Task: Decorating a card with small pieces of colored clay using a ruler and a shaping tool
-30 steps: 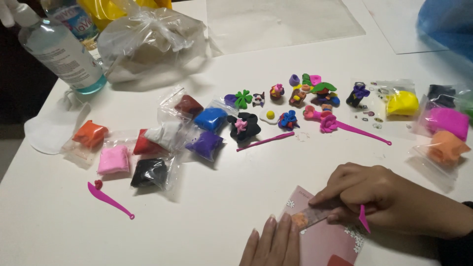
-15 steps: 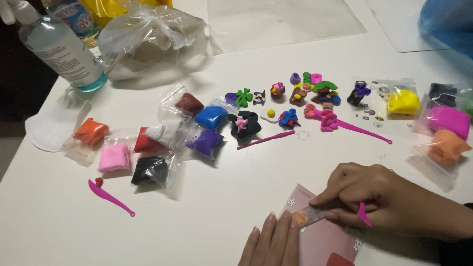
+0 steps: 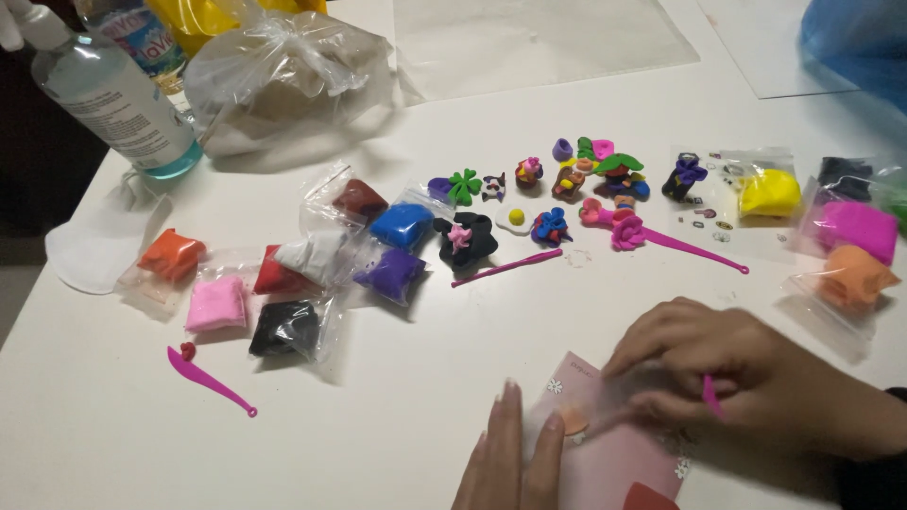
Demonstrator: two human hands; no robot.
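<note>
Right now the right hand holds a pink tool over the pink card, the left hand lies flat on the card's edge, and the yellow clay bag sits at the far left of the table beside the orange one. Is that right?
Not quite. The head view shows the yellow clay bag at the far right, near the magenta bag. The rest stands: right hand holds the pink tool over the pink card, and left hand lies flat on its edge.

White bench point(image 3: 397, 416). Clay bags: orange point(image 3: 170, 255), pink point(image 3: 215, 302), black point(image 3: 283, 328), blue point(image 3: 402, 225), purple point(image 3: 392, 274), yellow point(image 3: 768, 193). Magenta tool point(image 3: 210, 380). Pink card point(image 3: 614, 453) with white snowflakes.
</note>
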